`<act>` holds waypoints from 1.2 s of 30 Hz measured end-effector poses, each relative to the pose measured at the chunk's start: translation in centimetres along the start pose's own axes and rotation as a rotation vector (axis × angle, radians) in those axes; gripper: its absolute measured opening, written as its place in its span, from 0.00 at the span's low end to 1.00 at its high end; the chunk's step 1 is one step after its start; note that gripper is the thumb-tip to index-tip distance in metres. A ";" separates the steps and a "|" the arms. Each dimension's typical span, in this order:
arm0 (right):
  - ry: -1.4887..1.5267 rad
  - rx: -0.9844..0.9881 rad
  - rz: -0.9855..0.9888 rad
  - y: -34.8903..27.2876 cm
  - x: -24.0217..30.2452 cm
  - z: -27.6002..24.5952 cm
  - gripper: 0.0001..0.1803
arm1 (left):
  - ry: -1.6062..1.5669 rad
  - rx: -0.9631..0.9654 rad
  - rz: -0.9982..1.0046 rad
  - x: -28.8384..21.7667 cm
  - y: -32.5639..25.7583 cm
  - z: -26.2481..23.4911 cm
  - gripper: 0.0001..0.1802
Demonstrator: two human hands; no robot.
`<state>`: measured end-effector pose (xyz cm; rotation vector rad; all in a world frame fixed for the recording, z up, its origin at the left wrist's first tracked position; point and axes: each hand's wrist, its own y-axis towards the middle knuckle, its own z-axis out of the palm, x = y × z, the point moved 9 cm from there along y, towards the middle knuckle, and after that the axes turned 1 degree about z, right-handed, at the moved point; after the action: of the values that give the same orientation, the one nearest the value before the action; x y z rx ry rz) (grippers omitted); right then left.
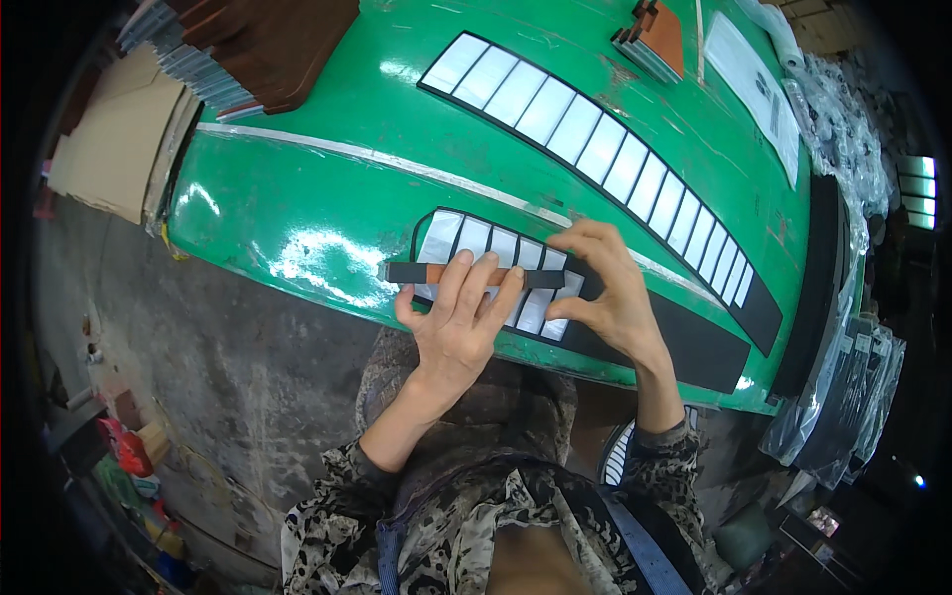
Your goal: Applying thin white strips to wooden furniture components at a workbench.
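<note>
Strip (415,273) was gripped in left hand (456,322) over panel (474,236), table's (297,188) near edge; right hand (623,302) was wide beside it.

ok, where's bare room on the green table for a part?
Free on the glossy green table: left end, in front of the pale diagonal strip and left of the short, white-celled black panel; also between strip and long, curved, white-celled black panel. Crowded: front middle, left hand, right hand and slim dark-and-orange bar over the short panel; upper left, brown stack.

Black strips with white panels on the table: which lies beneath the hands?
The nearer strip, by the front of the table; the farther strip lies uncovered.
</note>
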<state>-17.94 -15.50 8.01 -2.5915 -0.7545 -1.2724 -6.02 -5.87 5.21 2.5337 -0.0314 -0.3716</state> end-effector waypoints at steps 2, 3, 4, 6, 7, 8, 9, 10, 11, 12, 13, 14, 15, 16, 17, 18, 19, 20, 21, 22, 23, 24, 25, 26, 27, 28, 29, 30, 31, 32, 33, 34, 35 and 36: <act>0.014 -0.038 0.023 -0.6 -0.3 -0.8 0.28 | -0.007 0.007 0.000 0.0 0.0 0.1 0.18; 0.002 -0.033 0.050 -1.3 -1.0 -1.0 0.29 | -0.012 0.000 0.003 -0.1 0.3 0.0 0.19; -0.010 -0.026 0.077 -2.0 -1.6 -1.0 0.29 | -0.007 0.003 0.002 -0.1 0.4 0.0 0.19; 0.021 -0.040 0.075 -2.8 -2.0 -0.2 0.26 | 0.006 0.010 0.002 -0.1 0.6 -0.1 0.20; 0.040 -0.062 0.081 -2.9 -1.9 0.0 0.24 | 0.007 0.019 0.014 -0.1 0.6 0.1 0.22; 0.059 -0.083 0.086 -3.0 -1.9 0.1 0.23 | 0.005 0.021 0.020 -0.3 0.7 0.2 0.23; 0.078 -0.097 0.096 -3.0 -1.9 0.3 0.22 | 0.009 0.026 0.024 -0.3 0.6 0.2 0.23; 0.097 -0.110 0.106 -2.8 -1.9 0.4 0.20 | 0.012 0.031 0.027 -0.3 0.7 0.3 0.24; 0.116 -0.123 0.116 -2.7 -2.0 0.4 0.19 | 0.018 0.036 0.033 -0.3 0.7 0.3 0.24; 0.104 -0.136 0.096 -2.7 -1.8 0.4 0.19 | 0.023 0.042 0.034 -0.3 0.6 0.4 0.24; 0.091 -0.148 0.077 -2.6 -1.7 0.4 0.18 | 0.028 0.048 0.035 -0.2 0.6 0.4 0.25; 0.078 -0.160 0.057 -2.5 -1.6 0.3 0.17 | 0.037 0.056 0.043 -0.3 0.6 0.4 0.24; 0.053 -0.172 0.029 -2.5 -1.4 0.2 0.17 | 0.045 0.067 0.048 -0.3 0.6 0.4 0.23; 0.028 -0.185 0.000 -2.5 -1.1 0.2 0.16 | 0.054 0.078 0.053 -0.4 0.6 0.5 0.22; 0.002 -0.197 -0.029 -2.5 -0.9 0.0 0.16 | 0.054 0.076 0.053 -0.4 0.6 0.4 0.23; -0.013 -0.199 -0.047 -2.5 -0.7 0.0 0.16 | 0.056 0.075 0.051 -0.4 0.6 0.4 0.23; -0.027 -0.201 -0.065 -2.5 -0.5 0.0 0.15 | 0.057 0.074 0.048 -0.5 0.5 0.3 0.23; -0.042 -0.203 -0.084 -2.5 -0.3 0.0 0.15 | 0.059 0.075 0.047 -0.5 0.5 0.2 0.23; -0.040 -0.206 -0.083 -2.5 -0.4 0.0 0.15 | 0.054 0.081 0.043 -0.4 0.5 0.3 0.22; -0.037 -0.209 -0.083 -2.5 -0.5 0.1 0.14 | 0.050 0.086 0.039 -0.4 0.4 0.4 0.22; -0.035 -0.212 -0.082 -2.5 -0.6 0.1 0.14 | 0.048 0.088 0.038 -0.3 0.4 0.5 0.22; -0.036 -0.207 -0.081 -2.5 -0.6 0.1 0.14 | 0.048 0.086 0.038 -0.4 0.4 0.5 0.22; -0.037 -0.202 -0.079 -2.5 -0.6 0.1 0.14 | 0.048 0.084 0.038 -0.4 0.4 0.4 0.22; -0.039 -0.198 -0.078 -2.5 -0.7 0.2 0.14 | 0.048 0.083 0.038 -0.4 0.5 0.4 0.22; -0.051 -0.205 -0.089 -2.5 -0.5 0.1 0.14 | 0.046 0.083 0.037 -0.5 0.5 0.4 0.22; -0.064 -0.211 -0.100 -2.5 -0.4 0.1 0.14 | 0.045 0.083 0.036 -0.5 0.5 0.4 0.22; -0.076 -0.218 -0.110 -2.5 -0.2 0.0 0.14 | 0.047 0.079 0.037 -0.5 0.4 0.3 0.22; -0.074 -0.217 -0.115 -2.5 -0.2 0.0 0.14 | 0.047 0.075 0.037 -0.5 0.4 0.3 0.22; -0.071 -0.216 -0.120 -2.5 -0.1 0.0 0.14 | 0.048 0.071 0.038 -0.5 0.4 0.3 0.22; -0.069 -0.215 -0.124 -2.5 -0.1 0.0 0.14 | 0.049 0.071 0.039 -0.5 0.4 0.4 0.22; -0.068 -0.213 -0.125 -2.5 -0.1 0.0 0.14 | 0.050 0.070 0.040 -0.5 0.4 0.4 0.22; -0.068 -0.210 -0.127 -2.5 -0.1 0.1 0.14 | 0.051 0.070 0.041 -0.5 0.4 0.4 0.22; -0.067 -0.207 -0.128 -2.5 -0.1 0.1 0.14 | 0.053 0.071 0.040 -0.5 0.4 0.4 0.21; -0.068 -0.208 -0.132 -2.5 -0.1 0.1 0.14 | 0.054 0.073 0.041 -0.6 0.4 0.3 0.21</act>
<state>-19.15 -13.33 7.70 -2.8040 -0.8605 -1.3727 -6.62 -6.35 5.35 2.6095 -0.0765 -0.2902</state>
